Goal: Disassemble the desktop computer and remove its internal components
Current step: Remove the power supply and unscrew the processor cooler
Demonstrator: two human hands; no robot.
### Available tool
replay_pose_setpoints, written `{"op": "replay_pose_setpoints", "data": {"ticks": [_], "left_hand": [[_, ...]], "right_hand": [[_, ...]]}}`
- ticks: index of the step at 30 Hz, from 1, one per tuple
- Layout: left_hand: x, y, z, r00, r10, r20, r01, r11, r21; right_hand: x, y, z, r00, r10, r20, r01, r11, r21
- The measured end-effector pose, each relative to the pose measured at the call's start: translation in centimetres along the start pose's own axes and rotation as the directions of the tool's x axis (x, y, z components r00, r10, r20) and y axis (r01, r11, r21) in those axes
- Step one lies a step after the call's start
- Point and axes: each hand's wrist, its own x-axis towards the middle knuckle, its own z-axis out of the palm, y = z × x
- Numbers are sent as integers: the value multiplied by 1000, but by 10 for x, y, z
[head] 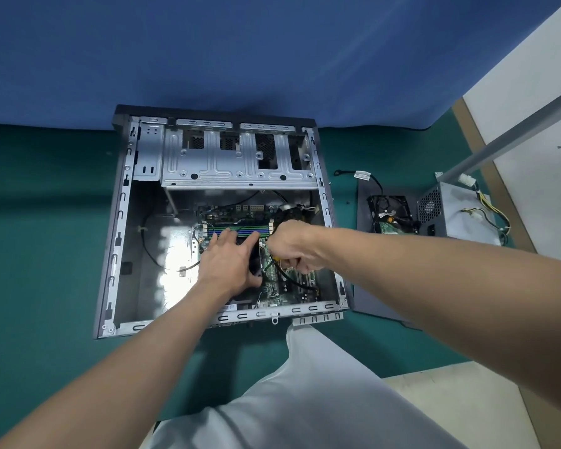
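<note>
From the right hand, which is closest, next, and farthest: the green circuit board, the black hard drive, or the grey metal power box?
1. Green circuit board, directly under the right hand.
2. Black hard drive, off to the right.
3. Grey metal power box, farthest right.

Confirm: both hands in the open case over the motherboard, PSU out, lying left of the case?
Wrong side. The head view shows the PSU lying right of the case, not left. The left hand and right hand are in the open case over the motherboard, as stated.
</note>
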Motion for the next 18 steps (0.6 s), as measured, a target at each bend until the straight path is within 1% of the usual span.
{"op": "replay_pose_setpoints", "data": {"ticks": [1,2,3,4,5,6,7,8,9,10,12,13,14,15,16,17,18], "left_hand": [[0,0,0,1000,-1,2,1,1000,2],[0,0,0,1000,-2,1,2,1000,1],[1,0,0,1000,-2,-2,2,1000,-2],[1,0,0,1000,-1,-5,1,1000,-5],[1,0,1,1000,3,-7,-3,1000,-7],[1,0,1,1000,5,-7,-5,1000,-6],[1,0,2,1000,5,-7,-5,1000,-5],[0,0,2,1000,3,-10,-3,1000,-9],[0,-1,2,1000,-1,-15,1,1000,-18],[-1,-1,2,1000,-1,-19,1,1000,-28],[-1,-2,2,999,11,-31,-12,999,-31],[-1,-2,2,999,17,-35,-17,1000,-23],[0,-2,2,999,18,-32,-18,1000,-16],[-1,-2,1,1000,14,-23,-14,1000,-15],[-1,-1,1,1000,7,-16,-7,1000,-17],[-1,-1,0,1000,2,-14,-2,1000,-20],[-1,-1,0,1000,0,-16,0,1000,-18]], "right_hand": [[0,0,1,994,-102,-36,93,978,-189],[-1,2,2,974,-222,-38,186,891,-413],[-3,3,4,945,-328,-1,258,745,-615],[-5,5,4,903,-426,56,309,552,-774],[-8,6,4,845,-517,136,346,335,-877],[-9,8,4,784,-575,235,366,122,-923],[-9,9,4,740,-596,312,368,-30,-929],[-7,9,5,716,-613,333,368,-73,-927],[-6,8,4,724,-623,297,366,-19,-930],[-5,7,4,738,-628,245,390,101,-915],[-3,4,5,801,-582,140,431,399,-809],[-1,4,5,827,-554,96,445,540,-714],[1,4,7,859,-510,42,429,673,-603],[2,4,8,898,-439,-35,370,794,-483],[4,2,9,938,-330,-107,276,896,-347],[5,0,9,968,-201,-150,171,966,-192],[4,-1,8,988,-77,-135,74,997,-30]]}}
